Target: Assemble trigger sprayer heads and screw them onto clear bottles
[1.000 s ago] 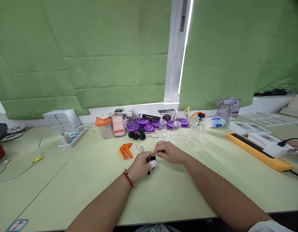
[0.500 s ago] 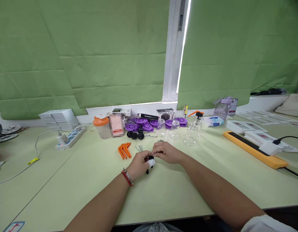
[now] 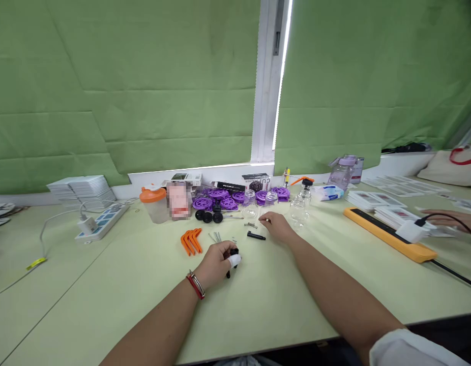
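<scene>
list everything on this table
table: one, pale green, foreground
purple wheels: several, purple, rear centre
black wheels: three, black, before the purple wheels
orange brackets: several, orange, left of centre
glass jars: several, clear, rear centre
power strip: one, white and blue, left
orange bar: one, orange, right
black rod: one, black, centre
co-worker's hand: one, far right
left hand: one, grip shut on small black part
right hand: one, by the black rod

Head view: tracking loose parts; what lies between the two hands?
In the head view, a short black rod lies between the left hand, gripping a black part, and the right hand, nearer the right.
</scene>
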The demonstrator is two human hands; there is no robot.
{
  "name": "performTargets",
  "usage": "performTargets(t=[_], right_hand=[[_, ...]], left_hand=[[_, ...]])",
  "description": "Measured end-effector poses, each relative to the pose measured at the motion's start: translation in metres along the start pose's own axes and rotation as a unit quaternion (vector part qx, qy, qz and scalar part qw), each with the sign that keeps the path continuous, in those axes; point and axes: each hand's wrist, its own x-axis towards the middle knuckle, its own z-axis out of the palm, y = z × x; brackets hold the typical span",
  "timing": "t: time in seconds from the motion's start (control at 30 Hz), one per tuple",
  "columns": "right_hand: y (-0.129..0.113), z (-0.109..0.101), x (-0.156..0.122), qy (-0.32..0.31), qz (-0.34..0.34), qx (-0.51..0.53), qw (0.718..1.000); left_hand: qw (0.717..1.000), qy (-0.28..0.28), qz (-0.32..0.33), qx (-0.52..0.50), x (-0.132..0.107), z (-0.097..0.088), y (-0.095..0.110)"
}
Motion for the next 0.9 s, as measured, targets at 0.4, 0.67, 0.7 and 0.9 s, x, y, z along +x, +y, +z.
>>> performTargets(t=[0.4,0.67,0.7,0.9], right_hand=[[-0.004,0.021,0.004,-0.048,-0.024,-0.127,0.99],[-0.001,0.025,0.006,-0.051,-0.043,-0.132,0.989],[-0.001,0.025,0.006,-0.055,-0.048,-0.132,0.989],[0.003,0.028,0.008,-0.065,-0.06,-0.131,0.987]], left_hand=[[1.0,-0.004,0.003,0.004,-0.001,0.0,0.003],[1.0,-0.005,0.003,0.008,-0.001,0.0,0.004],[1.0,-0.004,0.002,0.01,-0.001,-0.001,0.004],[1.0,0.002,0.005,0.001,0.0,0.0,0.002]])
